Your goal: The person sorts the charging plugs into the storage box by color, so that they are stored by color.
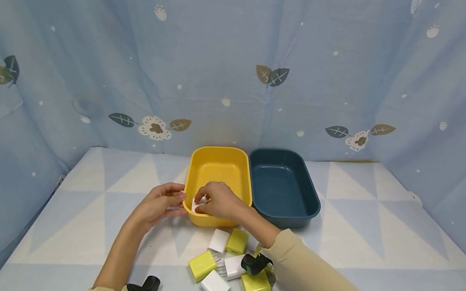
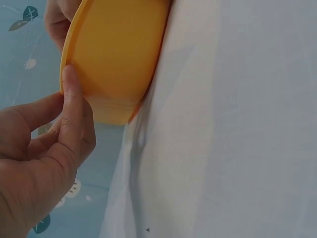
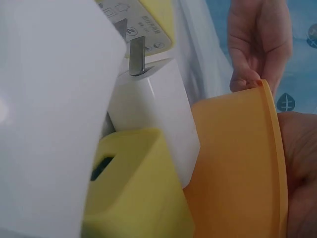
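At the near left end of a yellow plastic bin (image 1: 223,170), my right hand (image 1: 223,203) reaches in over the rim. Its thumb and fingers pinch a white charger plug (image 1: 197,204), mostly hidden by the hand and low inside the bin. My left hand (image 1: 155,207) grips the bin's left rim; in the left wrist view a finger (image 2: 72,99) lies on the outer wall with the thumb at the rim's edge. In the right wrist view the right hand (image 3: 302,163) is partly hidden behind the bin's wall (image 3: 237,163).
A dark blue bin (image 1: 282,183) stands against the yellow bin's right side. In front lie several loose chargers, among them a yellow charger (image 1: 203,266), a white charger (image 1: 215,287) and another yellow charger (image 1: 256,285), under and beside the right forearm. A blue curtain (image 1: 217,54) hangs behind.
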Motion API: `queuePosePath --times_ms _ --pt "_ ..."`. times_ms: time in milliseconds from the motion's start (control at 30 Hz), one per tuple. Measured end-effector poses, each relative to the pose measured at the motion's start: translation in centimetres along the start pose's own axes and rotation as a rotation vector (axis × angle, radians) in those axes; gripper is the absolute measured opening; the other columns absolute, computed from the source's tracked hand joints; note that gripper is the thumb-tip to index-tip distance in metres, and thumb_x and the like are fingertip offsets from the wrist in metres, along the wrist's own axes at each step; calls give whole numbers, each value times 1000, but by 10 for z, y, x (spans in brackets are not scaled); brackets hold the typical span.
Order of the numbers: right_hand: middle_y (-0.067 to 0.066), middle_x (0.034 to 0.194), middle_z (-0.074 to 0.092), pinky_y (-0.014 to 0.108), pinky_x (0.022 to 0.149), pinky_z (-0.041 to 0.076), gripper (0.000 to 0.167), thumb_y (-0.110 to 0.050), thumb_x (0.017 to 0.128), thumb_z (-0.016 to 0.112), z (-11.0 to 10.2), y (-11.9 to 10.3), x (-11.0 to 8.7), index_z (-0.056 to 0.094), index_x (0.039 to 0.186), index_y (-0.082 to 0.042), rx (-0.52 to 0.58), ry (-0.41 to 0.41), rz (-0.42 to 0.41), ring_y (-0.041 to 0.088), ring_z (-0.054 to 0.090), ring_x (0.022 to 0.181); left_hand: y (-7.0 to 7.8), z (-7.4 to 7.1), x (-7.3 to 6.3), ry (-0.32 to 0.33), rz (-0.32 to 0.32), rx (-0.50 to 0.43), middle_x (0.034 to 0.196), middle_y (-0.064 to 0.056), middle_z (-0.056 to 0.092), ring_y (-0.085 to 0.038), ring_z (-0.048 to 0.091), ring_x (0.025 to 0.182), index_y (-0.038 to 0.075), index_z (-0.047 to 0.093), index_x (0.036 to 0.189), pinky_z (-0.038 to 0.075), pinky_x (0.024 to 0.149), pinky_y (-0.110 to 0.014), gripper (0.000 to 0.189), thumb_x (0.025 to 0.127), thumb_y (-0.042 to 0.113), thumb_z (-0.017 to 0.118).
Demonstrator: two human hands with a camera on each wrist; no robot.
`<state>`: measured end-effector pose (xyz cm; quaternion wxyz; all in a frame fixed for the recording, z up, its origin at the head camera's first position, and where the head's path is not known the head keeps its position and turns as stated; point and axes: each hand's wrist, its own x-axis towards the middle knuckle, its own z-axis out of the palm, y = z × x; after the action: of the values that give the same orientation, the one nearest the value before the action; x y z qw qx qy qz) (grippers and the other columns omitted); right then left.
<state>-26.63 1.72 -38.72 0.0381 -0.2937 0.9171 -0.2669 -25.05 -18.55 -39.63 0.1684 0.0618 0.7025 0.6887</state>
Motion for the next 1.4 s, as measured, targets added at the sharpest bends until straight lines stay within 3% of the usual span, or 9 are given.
queuePosePath --times_ms 233,767,1100,1400 --pt "2 103 66 23 83 53 20 -20 90 76 1 3 -4 76 106 -9 22 38 -3 18 61 97 -1 1 1 3 2 3 115 -20 52 -18 61 93 -14 37 139 60 83 -33 43 102 2 50" --pt "4 109 66 21 77 55 32 -25 89 77 -9 4 -17 73 115 -8 129 106 -9 18 65 96 -4 0 1 -1 11 0 112 -16 54 -16 62 92 -14 39 139 60 82 -32 43 101 3 52" --pt "11 118 64 23 81 58 35 -20 89 76 -33 11 -51 69 119 -4 264 169 -52 20 63 99 -2 1 0 12 5 -4 111 -15 53 -16 60 91 -15 37 139 60 83 -33 43 100 -2 50" --pt "5 113 66 22 78 58 30 -21 88 78 -47 26 -89 70 116 -12 205 225 -57 20 63 97 -2 1 0 13 4 -18 112 -17 52 -15 58 91 -15 36 139 60 82 -32 44 99 -4 49"
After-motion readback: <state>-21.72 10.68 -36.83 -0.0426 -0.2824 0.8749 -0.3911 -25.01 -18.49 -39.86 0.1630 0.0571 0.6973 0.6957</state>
